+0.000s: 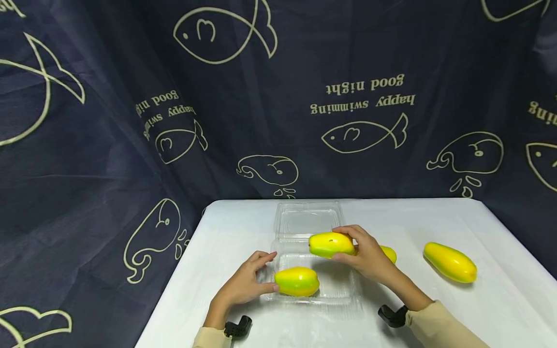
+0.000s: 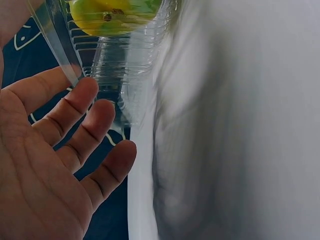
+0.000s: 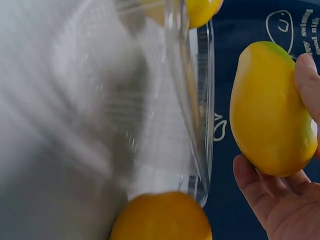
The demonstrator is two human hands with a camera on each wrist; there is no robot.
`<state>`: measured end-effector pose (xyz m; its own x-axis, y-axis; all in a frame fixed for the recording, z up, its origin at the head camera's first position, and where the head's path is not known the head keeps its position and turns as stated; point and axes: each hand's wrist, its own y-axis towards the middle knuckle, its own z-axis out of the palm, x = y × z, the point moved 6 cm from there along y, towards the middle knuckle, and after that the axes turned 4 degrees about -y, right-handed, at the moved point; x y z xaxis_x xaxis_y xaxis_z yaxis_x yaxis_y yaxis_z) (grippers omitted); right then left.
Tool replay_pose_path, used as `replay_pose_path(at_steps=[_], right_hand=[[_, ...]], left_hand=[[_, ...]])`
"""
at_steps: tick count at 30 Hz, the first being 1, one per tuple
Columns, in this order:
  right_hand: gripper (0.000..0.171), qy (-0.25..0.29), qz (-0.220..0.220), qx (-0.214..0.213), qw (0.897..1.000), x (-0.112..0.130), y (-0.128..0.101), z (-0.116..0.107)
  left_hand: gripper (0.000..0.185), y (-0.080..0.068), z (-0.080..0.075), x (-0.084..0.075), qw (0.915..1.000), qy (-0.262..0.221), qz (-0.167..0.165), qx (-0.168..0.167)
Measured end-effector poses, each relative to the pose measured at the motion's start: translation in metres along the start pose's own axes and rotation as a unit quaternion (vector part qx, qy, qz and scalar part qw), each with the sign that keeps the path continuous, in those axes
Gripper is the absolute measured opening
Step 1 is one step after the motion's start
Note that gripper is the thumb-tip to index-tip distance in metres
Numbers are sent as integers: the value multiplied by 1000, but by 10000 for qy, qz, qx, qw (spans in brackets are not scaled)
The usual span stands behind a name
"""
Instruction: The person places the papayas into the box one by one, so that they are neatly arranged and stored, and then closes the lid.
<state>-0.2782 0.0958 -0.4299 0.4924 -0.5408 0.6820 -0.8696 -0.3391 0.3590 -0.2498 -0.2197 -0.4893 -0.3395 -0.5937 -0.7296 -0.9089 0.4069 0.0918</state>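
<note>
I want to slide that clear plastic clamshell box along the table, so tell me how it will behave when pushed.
The clear clamshell box looks thin and flimsy, so its walls would probably flex rather than push cleanly. It likely weighs little: the mango inside would dominate. The left hand at its edge suggests that it shifts easily on the smooth white table.

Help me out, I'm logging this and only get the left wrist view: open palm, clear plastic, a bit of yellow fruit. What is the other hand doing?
Observer: The right hand grips a yellow-green mango above the clear container.
Operator: Is anything in the container?
Observer: One mango lies in its tray, the left hand touching it with its fingertips.
Operator: Any more fruit around?
Observer: Two: a mango on the white table to the right, and another mango half hidden behind the right hand.
</note>
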Motion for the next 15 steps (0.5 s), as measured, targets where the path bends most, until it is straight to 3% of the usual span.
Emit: replay_pose_path(at_steps=[10,15], right_hand=[[68,85,229,89,9997,4,7,26],[67,69,302,192,9993,7,13,38]], left_hand=[[88,0,-1,1,9999,105,122,50],[87,0,0,2,10000,-23,14,45]])
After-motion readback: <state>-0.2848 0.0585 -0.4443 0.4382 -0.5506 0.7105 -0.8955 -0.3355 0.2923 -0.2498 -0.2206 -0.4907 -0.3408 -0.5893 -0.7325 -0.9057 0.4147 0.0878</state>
